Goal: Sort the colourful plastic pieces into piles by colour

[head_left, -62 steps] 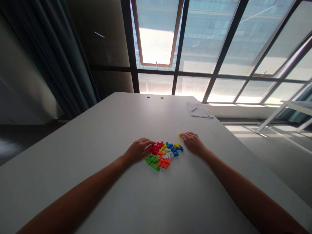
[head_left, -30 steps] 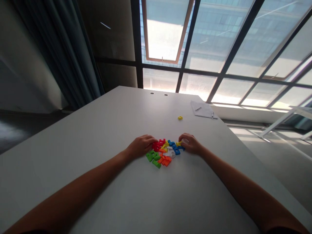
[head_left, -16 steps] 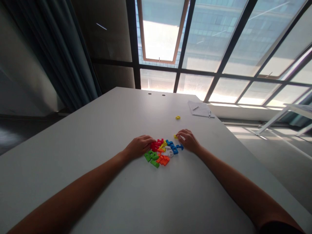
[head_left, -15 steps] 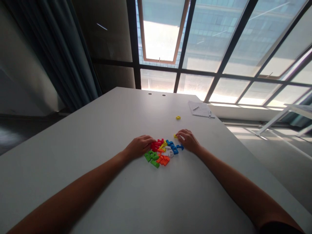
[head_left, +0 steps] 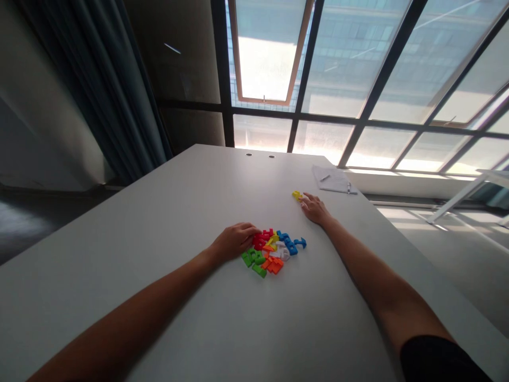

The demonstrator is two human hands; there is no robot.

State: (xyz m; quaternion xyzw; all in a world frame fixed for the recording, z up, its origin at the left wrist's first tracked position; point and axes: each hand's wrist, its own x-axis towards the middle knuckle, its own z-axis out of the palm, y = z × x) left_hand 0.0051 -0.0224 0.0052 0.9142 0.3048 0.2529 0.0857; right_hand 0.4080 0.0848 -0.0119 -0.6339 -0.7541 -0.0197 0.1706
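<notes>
A small pile of coloured plastic pieces lies on the white table. My left hand rests at the pile's left side, fingers stretched out flat, fingertips touching the red pieces. Below them are green pieces and orange pieces. White pieces and blue pieces make up the right side. Farther up the table, my right hand has its thumb and fingers closed at the yellow pieces; one of these appears to be between the fingertips, partly hidden.
Papers with pens on them lie near the table's far right corner. Two round holes sit near the far edge. Windows stand beyond the table, a dark curtain at the left and a white-legged table at the right.
My right hand has moved away from the blue pieces, up the table, taking a yellow piece to the other yellow one. My left hand stays at the red pieces. The view has shifted slightly.
</notes>
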